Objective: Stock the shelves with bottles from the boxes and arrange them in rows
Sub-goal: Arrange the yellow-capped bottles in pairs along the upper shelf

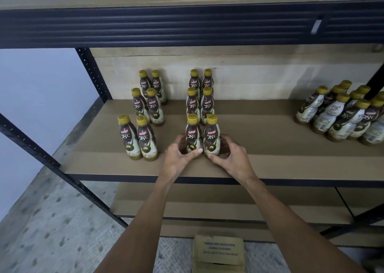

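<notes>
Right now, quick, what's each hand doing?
Left hand: grips the brown plastic bottle with a gold cap, front left of the middle group.
Right hand: grips the matching bottle beside it.

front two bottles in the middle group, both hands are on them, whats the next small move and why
Probably release both and reach for the box: the left hand grips the front left bottle, the right hand the front right bottle, both upright on the shelf, in line with the pairs behind.
</notes>
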